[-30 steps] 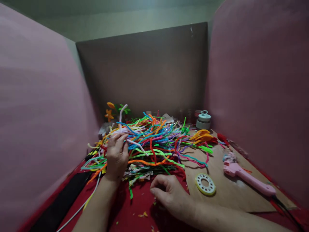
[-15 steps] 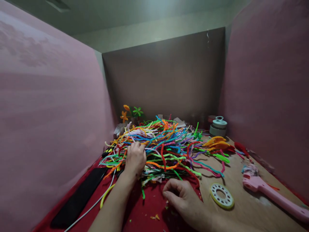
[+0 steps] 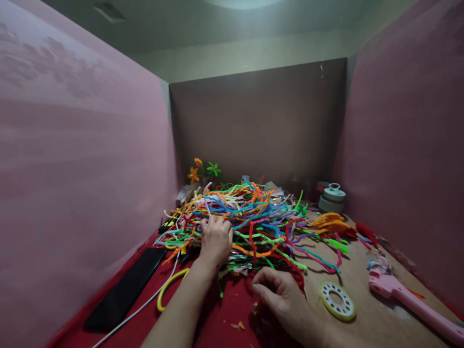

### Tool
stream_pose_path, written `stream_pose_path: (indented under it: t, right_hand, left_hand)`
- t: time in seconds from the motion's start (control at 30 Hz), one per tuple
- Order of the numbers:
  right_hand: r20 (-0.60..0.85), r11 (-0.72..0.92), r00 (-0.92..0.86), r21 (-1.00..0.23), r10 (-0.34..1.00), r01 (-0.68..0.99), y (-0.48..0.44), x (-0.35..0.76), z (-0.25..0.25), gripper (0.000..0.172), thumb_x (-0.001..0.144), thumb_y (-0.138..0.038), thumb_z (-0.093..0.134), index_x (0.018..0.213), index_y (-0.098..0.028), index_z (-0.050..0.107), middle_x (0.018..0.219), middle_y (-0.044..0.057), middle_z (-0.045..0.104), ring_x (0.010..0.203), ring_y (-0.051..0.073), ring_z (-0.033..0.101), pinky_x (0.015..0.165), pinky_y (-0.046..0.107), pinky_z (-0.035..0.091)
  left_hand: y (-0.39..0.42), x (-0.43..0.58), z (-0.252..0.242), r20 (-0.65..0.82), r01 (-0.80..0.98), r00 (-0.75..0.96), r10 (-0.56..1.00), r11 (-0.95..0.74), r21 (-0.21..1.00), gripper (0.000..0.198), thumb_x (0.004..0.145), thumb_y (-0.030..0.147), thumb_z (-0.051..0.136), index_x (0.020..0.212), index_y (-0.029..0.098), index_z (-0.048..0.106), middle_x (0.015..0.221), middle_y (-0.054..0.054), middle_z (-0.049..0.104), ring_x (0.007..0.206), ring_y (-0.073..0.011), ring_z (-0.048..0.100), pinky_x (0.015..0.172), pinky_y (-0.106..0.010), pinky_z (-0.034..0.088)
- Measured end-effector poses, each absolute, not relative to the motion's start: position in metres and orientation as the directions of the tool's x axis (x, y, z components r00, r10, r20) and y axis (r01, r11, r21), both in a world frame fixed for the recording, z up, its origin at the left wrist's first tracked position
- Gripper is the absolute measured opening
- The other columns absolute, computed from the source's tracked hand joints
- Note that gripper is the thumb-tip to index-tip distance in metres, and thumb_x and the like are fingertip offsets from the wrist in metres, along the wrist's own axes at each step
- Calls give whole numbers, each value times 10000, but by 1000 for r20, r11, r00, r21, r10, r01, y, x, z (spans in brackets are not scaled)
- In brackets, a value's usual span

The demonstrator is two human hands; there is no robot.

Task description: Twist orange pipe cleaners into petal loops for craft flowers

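Note:
A large heap of fuzzy, many-coloured pipe cleaners [image 3: 270, 227] spreads across the table. My left hand [image 3: 216, 241] is at its near left side, fingers curled down among the strands and closed on them; the fingertips are partly hidden. A pale pipe cleaner [image 3: 207, 200] rises just beyond those fingers. My right hand [image 3: 282, 297] hovers low in front of the heap, thumb and forefinger bent together in a pinch. Whatever lies between them, if anything, is too small to make out. Small orange scraps [image 3: 238, 326] lie on the red cloth [image 3: 217, 333] beside it.
On the left are a black phone-like slab [image 3: 125, 290], a white cable [image 3: 145, 307] and a yellow loop [image 3: 161, 297]. A yellow-rimmed spool [image 3: 338, 300] and a pink-handled tool [image 3: 409, 295] lie right. Orange flowers [image 3: 194, 174] and a green container [image 3: 331, 198] stand behind.
The whole view has shifted, so everything sits slightly farther right and lower. Both hands keep nearly the same pose and place relative to the heap.

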State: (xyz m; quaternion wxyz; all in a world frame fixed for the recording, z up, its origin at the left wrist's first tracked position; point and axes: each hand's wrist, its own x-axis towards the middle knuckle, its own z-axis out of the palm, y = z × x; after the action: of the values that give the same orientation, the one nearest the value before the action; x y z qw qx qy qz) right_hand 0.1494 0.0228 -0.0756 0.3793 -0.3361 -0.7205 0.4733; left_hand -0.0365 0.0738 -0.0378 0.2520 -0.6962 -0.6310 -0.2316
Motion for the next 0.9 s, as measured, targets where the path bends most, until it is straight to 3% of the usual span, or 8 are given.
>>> stream_pose_path:
  t: [0.2, 0.37, 0.47, 0.67, 0.9]
  right_hand:
    - [233, 341, -494, -930, 838, 140, 22, 149, -79, 157, 791, -250, 500, 678, -159, 559, 629, -6, 523, 631, 121, 460, 592, 223, 352]
    - [196, 310, -519, -940, 832, 141, 22, 149, -81, 161, 789, -265, 501, 683, -157, 554, 605, -9, 505, 587, 114, 437, 551, 226, 337]
    - [187, 301, -522, -943, 832, 142, 21, 149, -81, 149, 783, -257, 505, 685, -156, 552, 600, -10, 496, 583, 113, 429, 543, 227, 332]
    - [201, 317, -514, -937, 834, 147, 19, 149, -77, 136, 777, -230, 504, 679, -153, 561, 614, -6, 524, 599, 112, 454, 561, 221, 346]
    - [203, 314, -500, -938, 842, 146, 19, 149, -75, 109, 754, -182, 506, 685, -152, 585, 601, -17, 531, 583, 99, 460, 545, 207, 343]
  left_hand:
    - [71, -35, -39, 641, 996, 89, 762, -66, -60, 190, 838, 227, 458, 803, 197, 642, 845, -81, 626, 886, -254, 495, 839, -453, 316]
    - [70, -32, -34, 747, 994, 40, 663, -100, 35, 306, 836, 228, 467, 1124, 194, 565, 1073, -107, 576, 1013, -250, 474, 908, -428, 317]
    - [74, -33, -37, 747, 997, 48, 663, -83, 10, 403, 829, 235, 482, 1229, 194, 506, 1208, -128, 516, 1108, -271, 431, 950, -446, 292]
    - [82, -37, -49, 623, 996, 87, 778, -68, -53, 414, 803, 247, 510, 1214, 195, 528, 1161, -133, 555, 1059, -287, 458, 872, -451, 347]
    - [84, -39, -50, 603, 993, 119, 789, -81, -90, 385, 808, 250, 490, 1187, 203, 543, 1095, -124, 581, 1003, -270, 480, 840, -424, 357]
